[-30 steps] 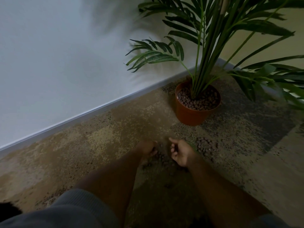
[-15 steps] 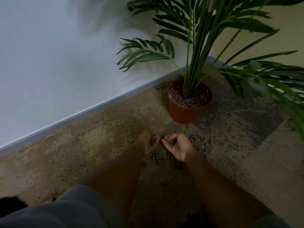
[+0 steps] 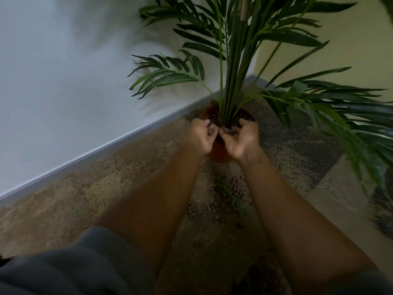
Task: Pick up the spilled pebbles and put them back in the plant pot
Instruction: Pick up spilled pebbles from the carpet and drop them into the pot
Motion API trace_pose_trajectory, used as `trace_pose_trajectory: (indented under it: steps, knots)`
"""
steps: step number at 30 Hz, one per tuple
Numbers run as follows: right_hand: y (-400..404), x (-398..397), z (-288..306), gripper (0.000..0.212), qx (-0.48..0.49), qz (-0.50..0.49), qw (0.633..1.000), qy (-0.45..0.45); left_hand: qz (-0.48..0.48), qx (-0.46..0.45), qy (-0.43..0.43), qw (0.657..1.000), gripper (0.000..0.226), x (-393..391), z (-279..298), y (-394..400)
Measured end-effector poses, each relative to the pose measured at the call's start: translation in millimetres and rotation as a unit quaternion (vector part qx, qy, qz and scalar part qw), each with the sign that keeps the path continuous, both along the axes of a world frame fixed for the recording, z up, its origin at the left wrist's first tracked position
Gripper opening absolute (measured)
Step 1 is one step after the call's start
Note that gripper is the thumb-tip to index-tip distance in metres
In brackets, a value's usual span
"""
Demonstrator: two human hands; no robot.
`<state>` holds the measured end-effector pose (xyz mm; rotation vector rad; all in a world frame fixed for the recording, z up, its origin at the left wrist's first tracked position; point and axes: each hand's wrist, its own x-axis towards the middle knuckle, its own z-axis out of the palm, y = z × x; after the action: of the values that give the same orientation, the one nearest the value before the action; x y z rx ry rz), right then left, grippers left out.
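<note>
The pebbles [image 3: 230,131] in play were a small brown handful, cupped in the two hands directly over the near rim of the plant pot [image 3: 219,153]. The left hand [image 3: 203,136] had its fingers curled around a few stones; the right hand [image 3: 241,138] lay palm-up beside it, fingers bent into a scoop with more stones resting in it. The two hands met at the fingertips, forming one shallow bowl. I judged this to be the tipping step, with the load not yet released.

The orange pot stood on the floor in the corner, already carrying a layer of the same pebbles around the stems of the palm [image 3: 231,67], whose fronds spread wide over the hands and to the right.

Nearer the person, the spilled pebbles on the carpet [image 3: 214,206] lay scattered between the forearms, so the job looked far from finished. A grey sleeve [image 3: 70,267] filled the lower left.

The risks as I saw them: the hands hung over the rim rather than the centre, so stones tipped too early could roll off the edge onto the floor; the stems crowded the opening and could deflect falling pebbles; a nudge against the light pot might tilt it and spill more.
</note>
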<state>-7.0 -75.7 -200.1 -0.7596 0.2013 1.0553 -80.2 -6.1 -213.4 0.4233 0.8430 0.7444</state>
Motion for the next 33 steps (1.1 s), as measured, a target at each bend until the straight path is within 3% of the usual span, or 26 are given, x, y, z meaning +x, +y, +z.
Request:
trace_pose_trajectory:
  steps: [5,10,14,17,20,22,26,28,31,32,33]
  knots:
    - [-3,12,8,0.049,0.052,0.016,0.998,0.03,-0.073,0.017,-0.014,0.997,0.047,7,17,5]
    - [0,1,-2,0.05,0.005,0.014,1.0,0.0,-0.021,0.03,0.022,0.999,0.045,-11,10,9]
    - [11,-27,-22,0.024,-0.024,0.065,0.994,-0.08,0.027,0.051,0.089,0.994,0.038,-44,-10,15]
    - [18,-50,-45,0.012,-0.113,0.162,0.965,-0.173,0.015,0.047,0.162,0.986,0.032,-74,-31,17]
    - [16,-72,-73,0.016,-0.218,0.279,0.89,-0.286,-0.067,0.085,0.256,0.961,0.039,-104,-56,14]
    - [11,-85,-89,0.021,-0.27,0.351,0.811,-0.383,-0.1,0.142,0.371,0.912,0.034,-125,-71,9]
    - [-6,-100,-112,0.036,-0.31,0.45,0.565,-0.618,-0.177,0.232,0.548,0.784,0.019,-175,-92,-2]
    - [-13,-104,-123,0.053,-0.312,0.483,0.483,-0.661,-0.231,0.225,0.594,0.737,0.022,-195,-96,-8]
    - [-20,-110,-136,0.075,-0.303,0.522,0.376,-0.703,-0.388,0.336,0.645,0.566,0.054,-217,-107,-15]
    - [-22,-112,-138,0.078,-0.294,0.531,0.352,-0.713,-0.411,0.376,0.641,0.529,0.061,-220,-112,-17]
    - [-24,-114,-140,0.079,-0.282,0.536,0.334,-0.722,-0.418,0.39,0.634,0.52,0.069,-222,-116,-20]
